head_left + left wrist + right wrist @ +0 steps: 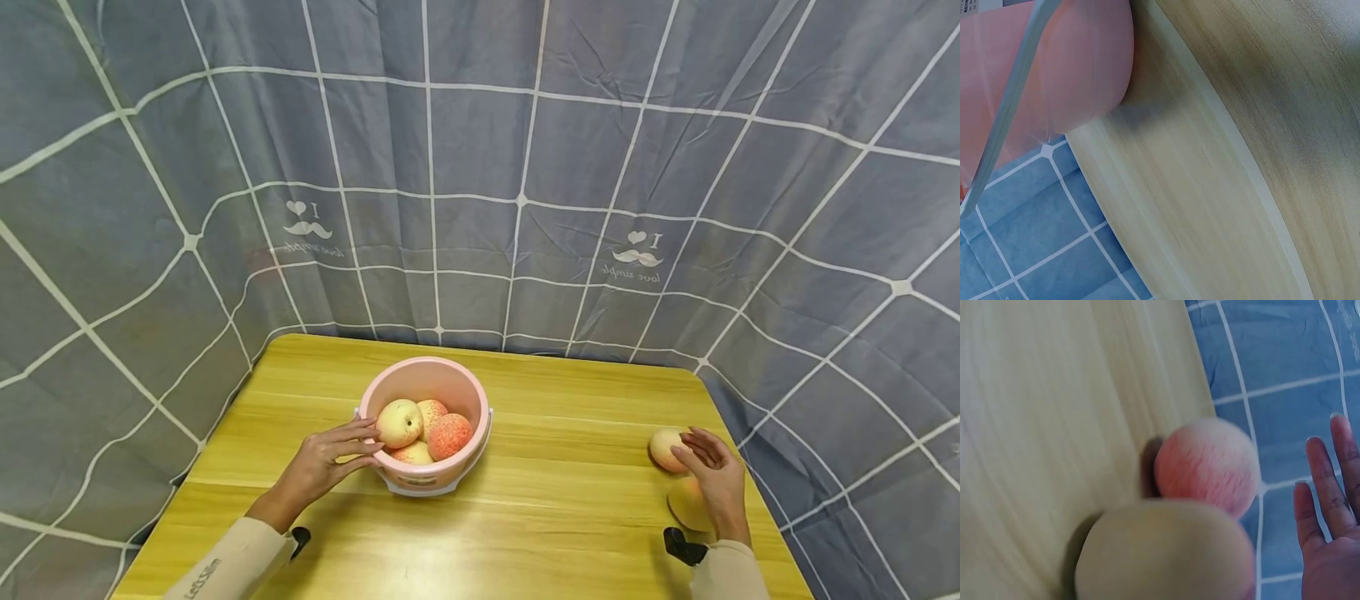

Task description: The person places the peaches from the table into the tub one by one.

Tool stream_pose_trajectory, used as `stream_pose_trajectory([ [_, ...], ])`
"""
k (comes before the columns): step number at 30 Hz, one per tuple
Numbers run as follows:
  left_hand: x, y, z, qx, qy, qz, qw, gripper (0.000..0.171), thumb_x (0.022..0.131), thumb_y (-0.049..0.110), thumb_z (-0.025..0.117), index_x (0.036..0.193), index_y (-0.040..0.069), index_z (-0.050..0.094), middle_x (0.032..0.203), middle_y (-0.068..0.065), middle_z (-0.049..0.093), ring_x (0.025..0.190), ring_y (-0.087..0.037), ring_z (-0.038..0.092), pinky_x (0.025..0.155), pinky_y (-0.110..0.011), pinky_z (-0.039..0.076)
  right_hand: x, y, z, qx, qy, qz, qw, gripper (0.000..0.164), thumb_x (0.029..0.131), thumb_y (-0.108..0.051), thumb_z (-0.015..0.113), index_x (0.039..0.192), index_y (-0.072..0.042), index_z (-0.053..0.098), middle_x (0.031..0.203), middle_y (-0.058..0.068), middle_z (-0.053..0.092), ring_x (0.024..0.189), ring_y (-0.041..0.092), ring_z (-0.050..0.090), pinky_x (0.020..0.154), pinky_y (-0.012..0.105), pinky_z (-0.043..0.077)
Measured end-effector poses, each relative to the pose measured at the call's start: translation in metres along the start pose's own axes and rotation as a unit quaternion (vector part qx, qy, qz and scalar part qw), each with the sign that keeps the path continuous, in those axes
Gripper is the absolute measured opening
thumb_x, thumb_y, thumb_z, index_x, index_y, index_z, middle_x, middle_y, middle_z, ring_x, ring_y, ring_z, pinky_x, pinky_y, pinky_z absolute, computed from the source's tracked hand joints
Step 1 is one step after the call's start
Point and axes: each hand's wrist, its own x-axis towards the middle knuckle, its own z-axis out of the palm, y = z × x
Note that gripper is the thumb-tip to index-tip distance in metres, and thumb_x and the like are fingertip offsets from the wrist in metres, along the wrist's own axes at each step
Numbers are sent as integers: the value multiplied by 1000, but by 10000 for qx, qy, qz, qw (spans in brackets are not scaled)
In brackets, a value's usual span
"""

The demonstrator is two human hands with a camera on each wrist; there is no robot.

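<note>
A pink bucket [427, 479] with a pale handle stands left of the table's middle and holds several yellow-red peaches [450, 436]. My left hand [330, 458] holds its near left rim, fingertips over the edge beside a yellow peach [400, 423] and thumb low on the outside. The left wrist view shows the bucket's side [1085, 62] and handle, without the hand. At the right, my right hand [716, 479] hovers by two loose peaches. In the right wrist view its spread fingers [1329, 481] are apart from the reddish peach [1210, 462] and the paler, nearer peach [1166, 556].
The wood-grain table [555, 475] has rounded far corners. A grey-blue curtain [480, 233] with white grid lines hangs around its back and sides. Black straps [682, 547] show at both wrists.
</note>
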Motion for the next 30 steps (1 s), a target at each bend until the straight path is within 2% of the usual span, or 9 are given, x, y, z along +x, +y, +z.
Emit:
stream_pose_trajectory([
  [4,0,0,1,17,43,69,10000,24,70,15,81,94,9,78,101,-14,72,101,-32,67,100,-20,48,-2,15,-17,-223,284,-6,9993,44,82,2,74,123,-1,60,101,-11,69,100,2,60,85,6,50],
  [6,0,0,2,3,62,81,9999,26,69,14,82,94,8,78,102,-13,72,101,-33,67,100,-20,48,3,38,-32,-250,426,-176,9986,45,79,0,78,122,-2,62,101,-11,70,100,2,61,86,6,49],
  [10,-1,-1,2,-29,15,-19,10000,24,71,17,81,93,8,78,101,-14,72,102,-33,67,100,-21,48,20,90,-60,-80,896,-94,9959,57,71,1,84,124,0,62,107,-6,70,101,4,63,87,8,49],
  [12,-1,-2,2,-44,-10,-57,10000,22,72,18,80,92,8,78,100,-14,72,103,-32,67,100,-21,47,20,98,-65,-95,1046,-12,9945,60,70,0,85,125,1,62,107,-7,70,101,4,63,88,9,47],
  [19,-1,-1,1,-95,-124,-214,9996,23,78,25,75,91,7,79,100,-16,72,102,-34,67,101,-20,46,-19,47,-41,-20,894,162,9959,53,78,0,79,126,-10,61,105,-21,65,102,-5,55,91,7,38],
  [21,0,0,0,-116,-105,-204,9997,24,79,26,74,91,6,78,100,-16,72,102,-34,67,101,-20,46,-25,39,-35,51,961,365,9947,57,79,2,77,131,-9,56,109,-21,62,110,-1,51,99,7,35],
  [23,1,0,0,-138,-83,-161,9997,22,77,22,76,91,5,78,100,-17,72,102,-33,67,102,-21,46,-29,37,-31,19,1119,633,9917,64,79,2,77,137,-9,52,113,-21,58,118,3,46,106,8,30],
  [26,2,-1,1,-157,-54,-74,9998,23,70,12,81,92,5,78,100,-16,72,104,-32,66,102,-21,46,-32,40,-31,-318,1253,1032,9862,72,80,-1,78,143,-9,44,119,-19,50,129,10,36,114,12,24],
  [30,0,-1,1,-159,-7,-5,9999,29,64,7,84,93,4,78,101,-15,72,107,-29,66,102,-20,45,-34,48,-32,-689,1267,1353,9803,79,79,-5,80,147,-15,40,124,-18,46,135,9,30,115,12,21],
])
